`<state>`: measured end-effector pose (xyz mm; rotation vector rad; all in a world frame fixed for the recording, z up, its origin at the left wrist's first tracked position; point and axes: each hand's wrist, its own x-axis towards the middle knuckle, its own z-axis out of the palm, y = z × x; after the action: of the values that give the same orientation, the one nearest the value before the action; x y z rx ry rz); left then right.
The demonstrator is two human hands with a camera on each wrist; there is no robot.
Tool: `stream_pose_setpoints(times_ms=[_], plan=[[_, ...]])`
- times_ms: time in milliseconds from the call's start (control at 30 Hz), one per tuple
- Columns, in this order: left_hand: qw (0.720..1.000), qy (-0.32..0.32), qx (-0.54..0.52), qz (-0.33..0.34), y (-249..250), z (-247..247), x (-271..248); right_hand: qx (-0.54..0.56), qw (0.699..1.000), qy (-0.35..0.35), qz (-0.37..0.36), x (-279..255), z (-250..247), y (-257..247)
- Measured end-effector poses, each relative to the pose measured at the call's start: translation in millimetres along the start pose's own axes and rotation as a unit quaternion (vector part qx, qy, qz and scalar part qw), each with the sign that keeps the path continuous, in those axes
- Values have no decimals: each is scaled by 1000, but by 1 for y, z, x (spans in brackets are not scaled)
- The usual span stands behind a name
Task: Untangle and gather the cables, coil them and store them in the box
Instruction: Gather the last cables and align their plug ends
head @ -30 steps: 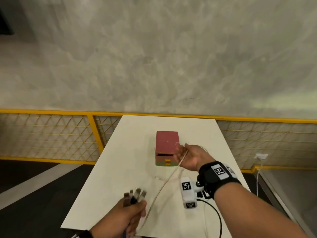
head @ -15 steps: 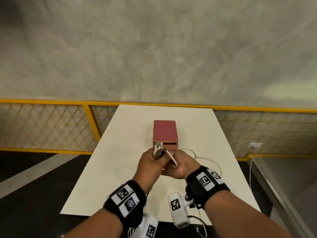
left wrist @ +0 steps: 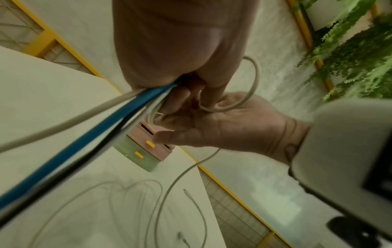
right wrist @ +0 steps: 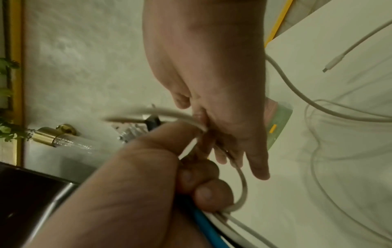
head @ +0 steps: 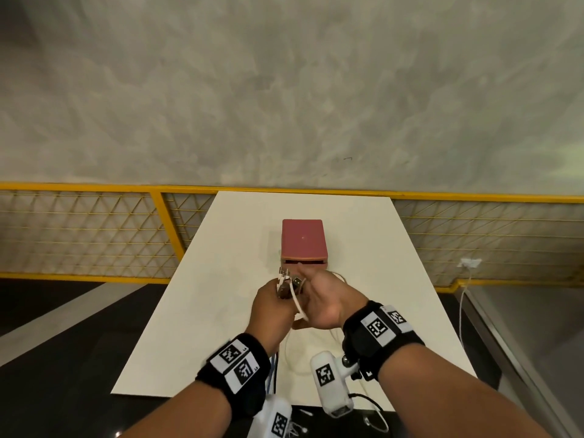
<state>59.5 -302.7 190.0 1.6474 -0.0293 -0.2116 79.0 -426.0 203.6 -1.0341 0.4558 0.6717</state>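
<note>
Two hands at work, lower centre of the head view; entries run largest to smallest.

Table (head: 363, 235) — white, centre frame, carrying everything below.

Box (head: 302, 238) — pink-topped with a green base and yellow tabs, mid-frame just above the hands. Its front slot faces the hands, and appears open.

Left hand (head: 273, 306) — grip closed round the cable bundle (left wrist: 70, 147): blue, black and pale leads, with the plug ends (head: 288, 281) standing out of the fist.

Right hand (head: 328, 300) — touching the left from the right side of the frame. Fingers mostly extended, with a white cable (right wrist: 241, 184) looped across the palm; whether this grip pinches it, cannot tell.

Loose cable (left wrist: 180, 181) — pale, trailing in curves over the table in the lower part of the left-wrist view, a free plug tip (right wrist: 327, 68) at upper right of the right-wrist view.

Step in hand, as judged: adding the white lead to the bundle. Done well, plug ends stay level, and the tail is drawn in hand over hand — even loops, no kinks.

Surroundings: yellow mesh railing (head: 94, 235) behind the table, concrete wall (head: 284, 90) above. In the way: the trailing slack, which may snag.
</note>
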Motion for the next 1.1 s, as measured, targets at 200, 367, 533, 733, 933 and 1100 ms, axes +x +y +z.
stream_pose_setpoints(times_ms=[200,367,533,733,933,1100], plan=[[987,-94,133,-11,-18,-32,-20,51,995,70,-39,-2,-16,-34],[933,-217,285,-17,-63,-78,-57,78,988,114,-64,-6,-32,-44],[915,-201,333,-109,-83,-111,-78,110,975,169,-91,-4,-45,-47],[995,82,49,-18,-50,-115,-56,79,978,155,-119,-6,-36,-37],[976,-83,117,162,10,-40,-21,63,991,63,-104,-6,-18,-20],[995,-83,22,57,0,8,-9,125,984,10,-126,-7,-9,-18]])
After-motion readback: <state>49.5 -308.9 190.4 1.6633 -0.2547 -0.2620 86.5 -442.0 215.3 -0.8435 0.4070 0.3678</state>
